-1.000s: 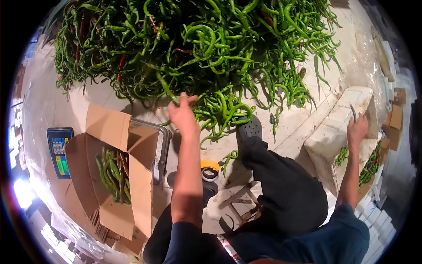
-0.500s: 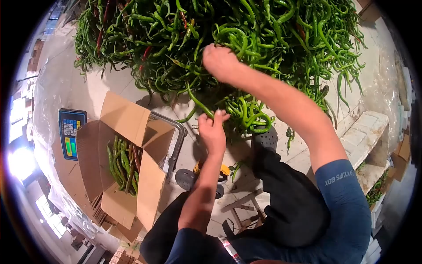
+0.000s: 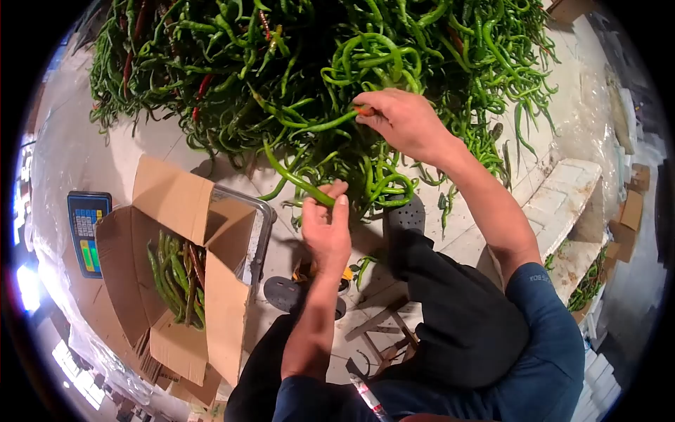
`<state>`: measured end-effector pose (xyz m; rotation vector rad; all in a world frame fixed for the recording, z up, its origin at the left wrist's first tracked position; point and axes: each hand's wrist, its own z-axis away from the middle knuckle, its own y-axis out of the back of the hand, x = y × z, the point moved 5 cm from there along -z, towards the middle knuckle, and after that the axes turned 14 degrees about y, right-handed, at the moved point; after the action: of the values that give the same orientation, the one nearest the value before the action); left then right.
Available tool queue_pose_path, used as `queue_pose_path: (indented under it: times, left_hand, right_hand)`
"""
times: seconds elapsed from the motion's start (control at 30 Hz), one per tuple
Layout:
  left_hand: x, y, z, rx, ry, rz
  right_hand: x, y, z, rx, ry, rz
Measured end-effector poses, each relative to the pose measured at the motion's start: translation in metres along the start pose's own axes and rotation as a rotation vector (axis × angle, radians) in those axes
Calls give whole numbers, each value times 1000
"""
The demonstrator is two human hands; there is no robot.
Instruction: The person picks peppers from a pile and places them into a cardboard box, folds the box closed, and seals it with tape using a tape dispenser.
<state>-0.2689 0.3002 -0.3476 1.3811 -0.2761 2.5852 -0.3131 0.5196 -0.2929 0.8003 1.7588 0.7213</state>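
My left hand (image 3: pixel 325 228) is closed around the lower end of a long green chili pepper (image 3: pixel 287 174), which points up and to the left. In my right hand (image 3: pixel 408 125), thumb and fingers pinch the reddish end of another green chili pepper (image 3: pixel 325 127). This second pepper stretches leftward across the front of a large heap of chili peppers (image 3: pixel 232 91), mostly green with a few red ones. Just beyond my left hand, a small bunch of curly green peppers (image 3: pixel 390 184) lies by my shoe.
An open cardboard box (image 3: pixel 226 316) with several peppers inside stands at the left on a scale platform (image 3: pixel 261 243). Beside it is the scale's keypad display (image 3: pixel 89 234). A dirty white foam box (image 3: pixel 562 204) is at the right. A small wooden stool (image 3: pixel 383 330) sits between my legs.
My right hand has come back from the heap, lower and to the right, and a red-ended green pepper now shows in it. My left hand keeps its pepper. The view has shifted slightly.
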Motion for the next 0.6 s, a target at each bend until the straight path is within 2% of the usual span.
queue_pose_path:
  times: [0.07, 0.17, 0.2, 0.23, 0.3, 0.33, 0.4, 0.43, 0.5, 0.57, 0.6]
  left_hand:
    - [7, 3, -9, 2, -84, -61]
    - [9, 2, -36, -24, -140, -125]
    - [9, 0, -46, -10, -154, -149]
    - [4, -3, -58, -23, -194, -30]
    - [-17, -5, -85, -87, 62, 309]
    - [-26, -3, -95, -120, 219, 452]
    - [-34, -1, -105, -240, 242, 567]
    - [-35, -1, -107, -327, 189, 598]
    - [-40, 3, -99, -382, 272, 511]
    - [-33, -5, -92, -470, 361, 551]
    - [-26, -12, -90, -446, 332, 515]
  right_hand:
    - [7, -5, 1, -22, 38, -132]
    - [5, -23, -7, -212, 154, -88]
    - [2, -33, -6, -213, 193, -56]
    - [-7, -41, -6, -259, 297, 31]
    - [-31, -50, -1, -245, 444, 16]
    - [-42, -48, 4, -149, 532, 53]
    - [-45, -47, 18, -175, 558, 129]
    - [-43, -47, 27, -181, 576, 153]
    - [-39, -39, 47, -217, 608, 184]
    - [-42, -39, 59, -246, 678, 209]
    - [-44, -40, 64, -255, 732, 222]
